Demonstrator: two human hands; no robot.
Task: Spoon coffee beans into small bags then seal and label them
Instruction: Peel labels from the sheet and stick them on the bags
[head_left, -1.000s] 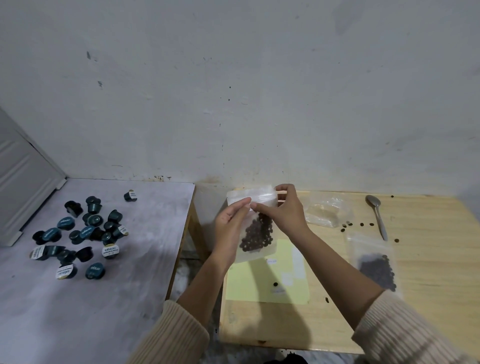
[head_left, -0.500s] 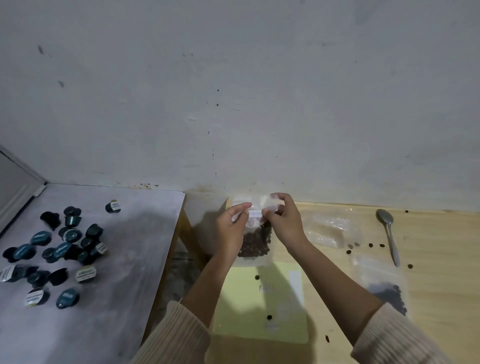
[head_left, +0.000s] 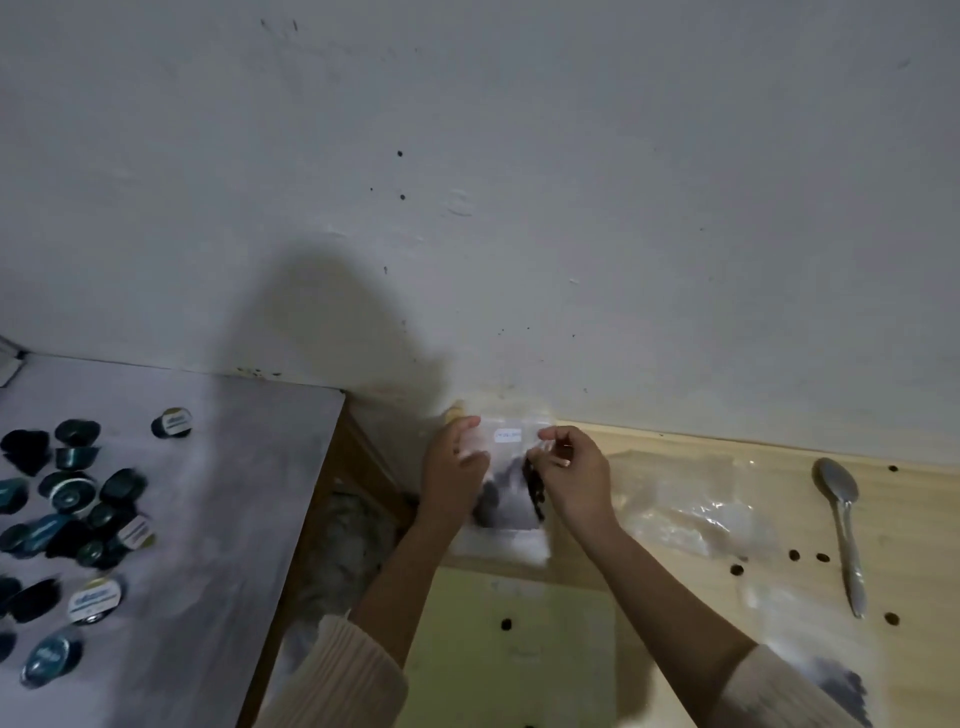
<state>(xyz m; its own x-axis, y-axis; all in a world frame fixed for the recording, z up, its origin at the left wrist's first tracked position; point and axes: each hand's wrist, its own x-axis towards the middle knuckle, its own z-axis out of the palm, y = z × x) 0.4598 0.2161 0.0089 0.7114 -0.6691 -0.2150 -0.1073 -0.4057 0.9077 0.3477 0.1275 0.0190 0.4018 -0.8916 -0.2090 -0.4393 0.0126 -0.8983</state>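
Hanging btwn both hands (head_left: 511, 475), bean bag (head_left: 511, 493), top pinched.

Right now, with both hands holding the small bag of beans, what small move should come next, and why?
Probably press the white label flat. Both the left hand and the right hand pinch the bag near its top, and the label already sits there. The view is blurred, so I cannot tell whether the seal is closed.

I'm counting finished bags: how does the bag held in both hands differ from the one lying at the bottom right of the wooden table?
The held bag is gripped upright by the left hand and right hand; the lying bag rests flat, untouched. The held bag shows a small white label; none is visible on the lying bag. Both are clear plastic holding dark beans.
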